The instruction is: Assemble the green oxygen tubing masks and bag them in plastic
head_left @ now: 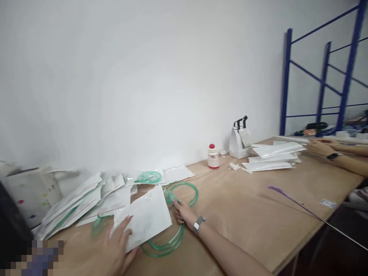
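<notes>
In the head view, my left hand [119,241] grips the lower left edge of a white pouch [148,218], fingers on top and thumb beneath. My right hand [184,213] is closed on a bundle of clear green tubing [193,191] just right of the pouch. The tubing's loops spread above and below the hand, partly behind the pouch. A greenish clear piece [169,197] shows at my right fingertips; its exact shape is unclear. Another green translucent piece [99,226] lies left of the pouch.
Filled white pouches [77,203] are piled at left; another green coil [148,176] lies behind. A red-capped bottle [213,158] and a white bag [239,143] stand by the wall. At right are more pouches [273,155], another person's hands [322,147] and a purple-tipped rod [299,205].
</notes>
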A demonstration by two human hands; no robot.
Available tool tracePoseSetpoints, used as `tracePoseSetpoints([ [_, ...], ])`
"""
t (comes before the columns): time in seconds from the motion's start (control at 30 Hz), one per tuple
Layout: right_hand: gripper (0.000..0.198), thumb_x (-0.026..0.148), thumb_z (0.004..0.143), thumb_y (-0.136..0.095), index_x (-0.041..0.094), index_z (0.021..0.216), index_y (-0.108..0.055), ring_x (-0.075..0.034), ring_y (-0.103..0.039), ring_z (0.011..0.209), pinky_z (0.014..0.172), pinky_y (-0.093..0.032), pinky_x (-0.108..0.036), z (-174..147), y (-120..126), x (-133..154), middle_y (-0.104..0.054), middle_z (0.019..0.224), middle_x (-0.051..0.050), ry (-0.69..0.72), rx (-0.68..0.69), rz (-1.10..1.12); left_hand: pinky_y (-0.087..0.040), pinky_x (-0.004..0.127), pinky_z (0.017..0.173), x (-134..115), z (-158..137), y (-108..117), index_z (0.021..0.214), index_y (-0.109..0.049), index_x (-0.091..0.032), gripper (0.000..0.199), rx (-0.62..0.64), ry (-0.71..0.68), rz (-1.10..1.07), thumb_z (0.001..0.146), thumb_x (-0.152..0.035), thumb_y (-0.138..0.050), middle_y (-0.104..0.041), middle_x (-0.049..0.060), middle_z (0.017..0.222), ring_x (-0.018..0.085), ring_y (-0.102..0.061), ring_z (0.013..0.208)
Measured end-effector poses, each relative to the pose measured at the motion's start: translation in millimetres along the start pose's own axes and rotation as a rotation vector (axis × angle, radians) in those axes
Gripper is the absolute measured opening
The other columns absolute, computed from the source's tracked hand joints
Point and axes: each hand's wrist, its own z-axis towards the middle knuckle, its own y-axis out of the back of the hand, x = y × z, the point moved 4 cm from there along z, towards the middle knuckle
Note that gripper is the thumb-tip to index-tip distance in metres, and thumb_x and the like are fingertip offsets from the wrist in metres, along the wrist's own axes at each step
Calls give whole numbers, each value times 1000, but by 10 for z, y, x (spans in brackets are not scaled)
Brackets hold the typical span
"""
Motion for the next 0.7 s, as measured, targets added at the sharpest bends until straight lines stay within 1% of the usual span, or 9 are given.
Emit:
tracePoseSetpoints([
  [0.07,24,38,87,-44,15,89,-52,-5,-43,40,39,-38,-18,-20,-36,-12,-51,59,6,10,29,-15,-39,45,95,-251,68,-115,106,-56,-18,34,-31,-132,81,73,-22,-48,-52,14,127,28,-48,116],
  [0.13,25,42,84,-45,18,78,-46,-3,-26,29,31,-26,-15,-36,-60,-17,-35,44,12,25,48,-39,-38,42,95,-372,132,-277,126,-40,-13,57,-48,-146,127,69,-8,-42,-45,14,134,26,-40,124],
  [0.2,26,45,82,-46,20,73,-42,-3,-19,27,29,-22,-15,-44,-71,-12,-27,39,15,37,54,-70,-40,42,92,-348,141,-418,137,-21,-15,77,-82,-80,170,64,0,-37,-50,13,130,25,-45,120],
  [0.27,27,46,81,-45,21,72,-41,-4,-18,26,28,-22,-15,-41,-76,-2,-25,37,15,46,51,-105,-43,38,89,-276,93,-504,140,-13,-21,82,-127,-119,161,64,5,-32,-61,9,118,21,-57,108],
  [0.3,27,46,81,-44,21,72,-41,-4,-18,26,28,-23,-15,-36,-78,1,-26,37,15,51,46,-123,-44,37,87,-234,60,-522,139,-15,-24,81,-144,-159,139,65,6,-31,-65,7,113,19,-60,102],
  [0.37,27,47,81,-43,20,72,-42,-4,-18,26,28,-24,-16,-21,-84,-3,-26,36,15,61,28,-161,-45,36,87,-150,6,-508,134,-30,-25,72,-160,-209,89,68,5,-30,-68,4,106,17,-63,96],
  [0.43,28,47,81,-42,20,72,-43,-5,-19,26,29,-25,-17,-9,-89,-15,-26,36,15,71,3,-206,-46,36,87,-94,-9,-449,121,-48,-24,61,-141,-186,64,69,4,-30,-70,4,103,16,-65,92],
  [0.57,24,42,80,-44,20,69,-45,-8,-30,26,33,-30,-21,-12,-17,35,-33,36,12,140,-102,-313,-47,37,87,-131,28,-373,99,-65,-24,50,80,4,72,71,0,-32,-71,5,99,19,-66,90],
  [0.7,16,32,80,-44,21,69,-46,-14,-50,47,47,-36,-26,-49,226,296,-53,57,1,304,-317,-390,-52,43,72,-265,79,-333,101,-65,-18,37,247,182,74,73,-12,-42,-68,15,103,29,-66,86],
])
